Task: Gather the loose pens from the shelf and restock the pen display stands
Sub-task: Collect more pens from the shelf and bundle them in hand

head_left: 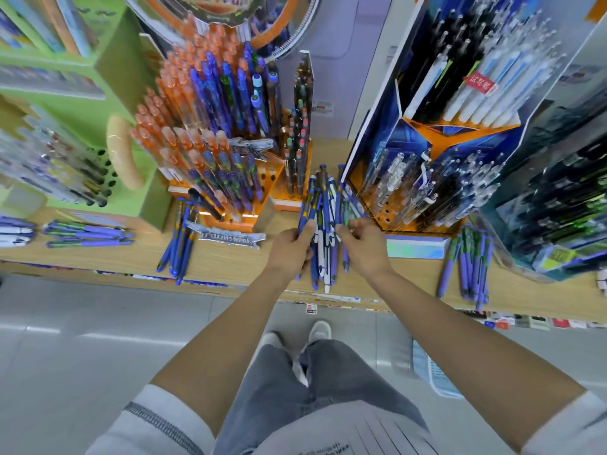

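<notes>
Head view: left hand and right hand, each grip clamped on pen bundle.

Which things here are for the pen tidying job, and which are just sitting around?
For the job: bundle of pens gripped by the left hand and right hand; loose blue pens on the wooden shelf; orange display stand; blue display stand.

Just lying about: plastic basket on the floor; small red-and-white label under the shelf edge.
</notes>
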`<state>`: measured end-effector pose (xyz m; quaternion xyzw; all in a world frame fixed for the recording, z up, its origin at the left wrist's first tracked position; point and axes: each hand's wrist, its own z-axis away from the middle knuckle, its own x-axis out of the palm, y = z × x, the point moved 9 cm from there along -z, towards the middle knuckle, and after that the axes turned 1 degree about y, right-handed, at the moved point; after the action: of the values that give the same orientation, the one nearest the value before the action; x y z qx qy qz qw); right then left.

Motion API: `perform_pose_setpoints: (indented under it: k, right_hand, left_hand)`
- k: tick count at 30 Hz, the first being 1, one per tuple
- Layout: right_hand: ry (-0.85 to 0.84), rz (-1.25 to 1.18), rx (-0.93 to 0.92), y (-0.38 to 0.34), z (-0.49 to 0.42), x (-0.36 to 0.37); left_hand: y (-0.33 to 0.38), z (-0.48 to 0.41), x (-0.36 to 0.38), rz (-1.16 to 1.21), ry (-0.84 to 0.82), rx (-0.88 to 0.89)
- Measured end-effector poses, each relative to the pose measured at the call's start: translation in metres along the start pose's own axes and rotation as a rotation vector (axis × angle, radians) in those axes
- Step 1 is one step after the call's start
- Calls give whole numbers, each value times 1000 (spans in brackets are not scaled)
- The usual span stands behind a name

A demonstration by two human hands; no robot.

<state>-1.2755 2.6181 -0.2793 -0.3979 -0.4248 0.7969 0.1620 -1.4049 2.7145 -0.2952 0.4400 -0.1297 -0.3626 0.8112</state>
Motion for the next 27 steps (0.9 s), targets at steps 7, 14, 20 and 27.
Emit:
perform_pose_setpoints:
  k: [7, 14, 20, 27]
  right_hand:
    - [124, 77, 22, -7, -3, 2]
    - [134, -18, 111, -3, 3, 6]
    - [-37, -227, 208, 8, 26, 12]
    - [-120, -323, 191, 6, 48, 14]
  left_hand:
    - [0, -12, -1, -53, -131, -38]
    - [3, -19, -2, -96, -153, -86]
    - [7, -22, 1, -25, -128, -104]
    - [-2, -9, 13, 104, -170, -151]
